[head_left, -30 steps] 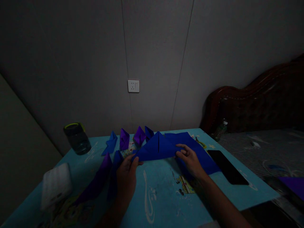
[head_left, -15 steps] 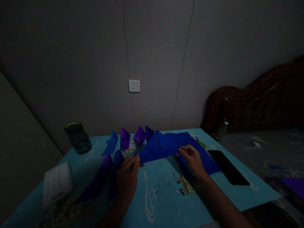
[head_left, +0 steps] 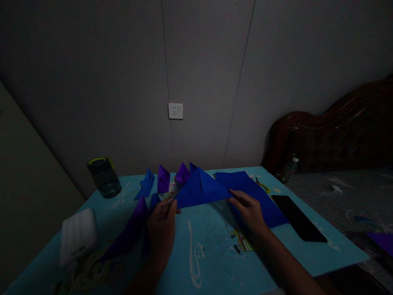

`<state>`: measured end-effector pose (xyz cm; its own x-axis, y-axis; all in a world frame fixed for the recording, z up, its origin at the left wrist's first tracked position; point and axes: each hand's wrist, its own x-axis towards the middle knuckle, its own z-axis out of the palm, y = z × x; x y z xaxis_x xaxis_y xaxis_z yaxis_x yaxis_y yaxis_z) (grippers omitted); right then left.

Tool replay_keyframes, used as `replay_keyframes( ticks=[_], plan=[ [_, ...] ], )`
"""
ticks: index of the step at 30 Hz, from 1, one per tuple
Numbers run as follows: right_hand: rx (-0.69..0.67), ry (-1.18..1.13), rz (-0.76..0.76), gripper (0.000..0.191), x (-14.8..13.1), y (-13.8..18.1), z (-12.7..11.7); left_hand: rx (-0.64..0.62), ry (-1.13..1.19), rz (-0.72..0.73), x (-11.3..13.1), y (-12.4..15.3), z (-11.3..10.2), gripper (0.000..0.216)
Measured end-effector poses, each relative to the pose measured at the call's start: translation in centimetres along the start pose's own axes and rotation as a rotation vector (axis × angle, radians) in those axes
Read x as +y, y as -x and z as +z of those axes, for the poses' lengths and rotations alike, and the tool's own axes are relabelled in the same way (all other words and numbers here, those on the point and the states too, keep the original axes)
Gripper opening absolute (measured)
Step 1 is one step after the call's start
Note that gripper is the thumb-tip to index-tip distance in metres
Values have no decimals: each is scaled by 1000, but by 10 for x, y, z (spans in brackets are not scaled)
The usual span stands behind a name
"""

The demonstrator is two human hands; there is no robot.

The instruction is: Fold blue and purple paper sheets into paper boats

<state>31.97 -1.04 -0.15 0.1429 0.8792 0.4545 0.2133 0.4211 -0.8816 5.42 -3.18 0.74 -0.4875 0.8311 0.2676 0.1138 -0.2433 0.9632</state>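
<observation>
A dark blue paper folded into a triangle is held just above the light blue table. My left hand pinches its lower left corner. My right hand grips its lower right corner, fingers closed on the edge. Under my right hand lies a flat stack of blue paper sheets. Several small folded blue and purple paper shapes stand in a row behind the triangle. The room is dim.
A dark jar with a yellow-green rim stands at the back left. A white ribbed object and long purple and blue folded papers lie at the left. A black phone lies at the right, with a bed's wooden headboard beyond.
The triangle has tilted and shifted slightly left in my hands. My right hand's fingers have slid along its right edge. The view has drifted a little.
</observation>
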Motion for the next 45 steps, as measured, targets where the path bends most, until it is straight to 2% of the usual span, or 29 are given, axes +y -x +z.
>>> replay_keyframes(
  ticks=[3,6,13,16,22,26,30,33,41,45],
  plan=[
    [15,123,-126,20,3,0,-2,0,13,8,-1,2,0,29],
    [35,179,-193,17,6,0,-4,-53,6,47,-1,6,2,32],
    [50,228,-187,13,0,3,4,-163,-101,220,-6,11,2,18],
    [48,194,-119,11,-1,11,18,-197,-178,386,-8,13,3,18],
    [-112,40,5,12,-5,32,57,-305,-275,797,-12,23,12,25],
    [-198,-178,115,19,-8,38,67,-358,-395,950,-17,24,18,28],
    [-307,-386,220,26,-9,38,70,-395,-554,1019,-21,23,20,30],
    [-341,-427,247,32,-13,36,71,-420,-618,1054,-20,23,20,31],
    [-263,-372,294,36,-14,29,69,-554,-669,994,-15,30,20,31],
    [-227,-349,363,35,-9,24,57,-429,-607,887,-18,29,16,32]
  ],
)
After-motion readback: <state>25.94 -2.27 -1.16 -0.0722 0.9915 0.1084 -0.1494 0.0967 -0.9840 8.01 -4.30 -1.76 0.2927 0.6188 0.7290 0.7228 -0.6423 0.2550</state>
